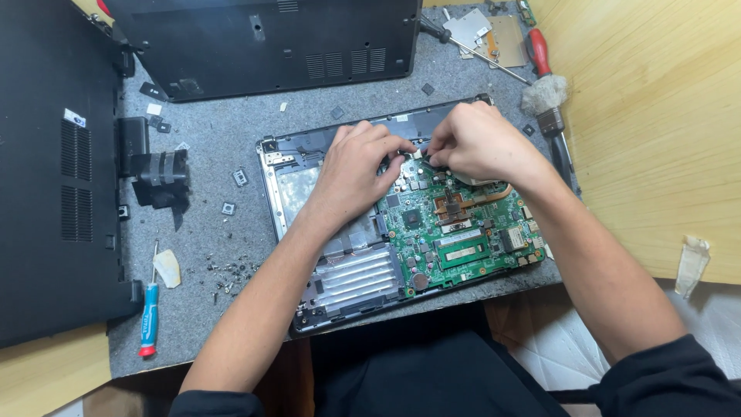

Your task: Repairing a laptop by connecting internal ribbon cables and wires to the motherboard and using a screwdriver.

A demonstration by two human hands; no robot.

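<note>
An opened laptop base (279, 193) lies on a grey felt mat, its green motherboard (463, 247) and copper heat pipe (478, 201) exposed. My left hand (355, 170) and my right hand (482, 143) meet at the far edge of the board, fingertips pinched around a small connector or cable there. What exactly sits between the fingers is hidden by the hands. A silver metal bay (359, 274) shows under my left forearm.
Black laptop covers lie at the left (54, 170) and top (262, 42). A blue-handled screwdriver (149, 316), loose screws (228, 272), a red-handled screwdriver (538, 50), a brush (554, 123) and a metal plate (471, 29) surround the base. Wooden desk lies at right.
</note>
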